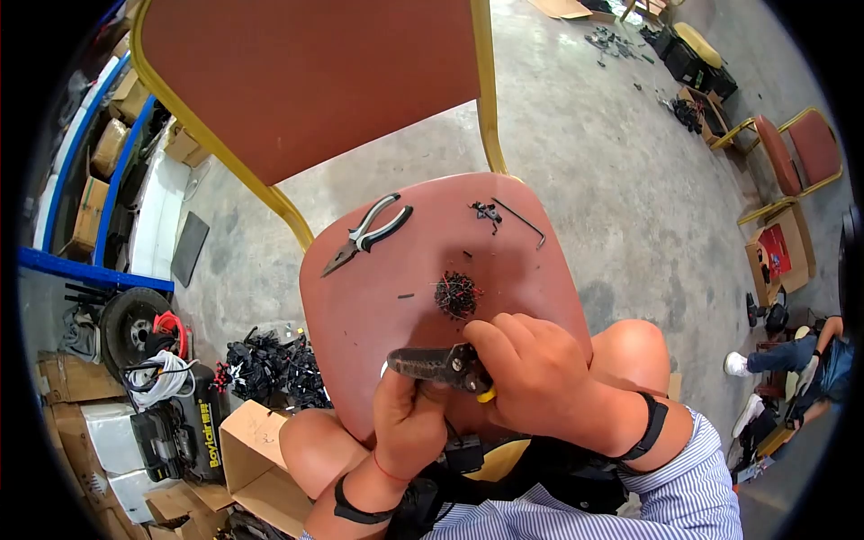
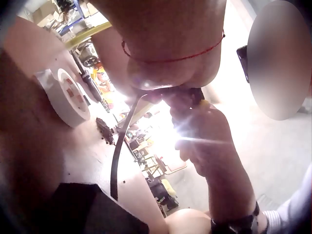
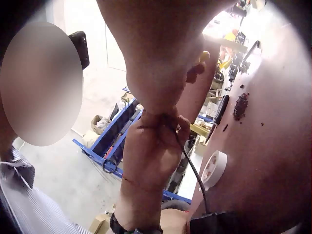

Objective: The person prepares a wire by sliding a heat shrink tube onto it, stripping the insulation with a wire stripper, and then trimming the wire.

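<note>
My right hand (image 1: 540, 373) grips a wire stripper (image 1: 427, 364) with flat dark jaws, a round pivot and a bit of yellow at the handle. Its jaws point left, across the fingertips of my left hand (image 1: 409, 432). That left hand pinches a black cable (image 2: 121, 151), which hangs down in both wrist views; its pinched end is hidden by the fingers. Below the hands, a small heap of black and red wire scraps (image 1: 456, 295) lies on the red chair seat (image 1: 360, 310). A white tape roll (image 2: 73, 100) stands on the seat, mostly behind my left hand in the head view.
Long-nose pliers (image 1: 367, 234), a hex key (image 1: 522, 225) and small black parts (image 1: 486, 214) lie toward the seat's back. The chair's backrest (image 1: 315, 81) rises behind. A black cable pile (image 1: 274, 369) and an open carton (image 1: 261, 450) are on the floor at left.
</note>
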`<act>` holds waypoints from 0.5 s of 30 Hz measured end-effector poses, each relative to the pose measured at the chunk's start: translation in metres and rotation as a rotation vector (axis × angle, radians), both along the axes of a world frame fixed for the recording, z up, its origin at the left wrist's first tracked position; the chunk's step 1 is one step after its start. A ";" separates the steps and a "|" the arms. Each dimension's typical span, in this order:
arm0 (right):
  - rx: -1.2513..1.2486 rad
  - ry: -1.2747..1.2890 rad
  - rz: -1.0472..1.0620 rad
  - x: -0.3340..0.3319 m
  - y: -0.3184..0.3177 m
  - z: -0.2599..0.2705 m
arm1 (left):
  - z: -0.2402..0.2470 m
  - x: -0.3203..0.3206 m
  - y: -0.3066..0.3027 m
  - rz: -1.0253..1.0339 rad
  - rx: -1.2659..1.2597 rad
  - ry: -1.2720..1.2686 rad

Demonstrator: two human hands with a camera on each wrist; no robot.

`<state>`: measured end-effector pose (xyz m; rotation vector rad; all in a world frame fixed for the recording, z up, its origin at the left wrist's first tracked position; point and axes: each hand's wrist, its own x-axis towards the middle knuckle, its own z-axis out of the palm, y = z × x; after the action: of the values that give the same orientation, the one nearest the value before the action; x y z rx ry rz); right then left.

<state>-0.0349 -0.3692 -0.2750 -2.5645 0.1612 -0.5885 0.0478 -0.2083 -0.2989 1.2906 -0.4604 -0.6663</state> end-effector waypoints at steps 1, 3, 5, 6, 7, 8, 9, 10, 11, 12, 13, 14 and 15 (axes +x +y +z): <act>0.015 0.001 0.011 0.000 -0.001 -0.002 | 0.001 0.001 0.000 0.006 0.010 -0.019; 0.047 0.024 0.012 0.001 -0.001 -0.004 | -0.006 0.004 -0.001 -0.018 0.043 -0.036; 0.106 0.048 0.017 0.001 -0.001 -0.005 | -0.007 0.008 0.000 -0.042 0.081 -0.060; 0.148 0.063 0.022 0.001 -0.002 -0.006 | -0.007 0.010 -0.001 -0.053 0.102 -0.073; 0.194 0.083 0.027 -0.001 -0.001 -0.007 | -0.006 0.011 -0.001 -0.065 0.126 -0.081; 0.291 0.133 0.041 -0.001 -0.002 -0.006 | -0.007 0.012 -0.001 -0.071 0.125 -0.093; 0.387 0.183 0.055 -0.001 -0.004 -0.003 | -0.008 0.015 -0.001 -0.077 0.124 -0.107; 0.484 0.233 0.068 -0.001 -0.005 -0.001 | -0.009 0.017 -0.001 -0.083 0.123 -0.119; 0.524 0.254 0.082 -0.001 -0.007 -0.001 | -0.007 0.019 -0.001 -0.110 0.135 -0.071; 0.565 0.274 0.095 -0.002 -0.008 -0.002 | -0.002 0.022 0.000 -0.137 0.149 -0.025; 0.606 0.292 0.108 -0.001 -0.010 -0.002 | 0.000 0.024 0.000 -0.164 0.162 0.020; 0.641 0.303 0.111 -0.001 -0.010 -0.003 | 0.000 0.025 0.001 -0.159 0.169 0.028; 0.676 0.313 0.115 -0.001 -0.010 -0.003 | -0.001 0.026 0.001 -0.155 0.174 0.036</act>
<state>-0.0357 -0.3795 -0.2781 -1.9663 0.2648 -0.0554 0.0735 -0.2072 -0.3002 1.4143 -0.4842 -0.8734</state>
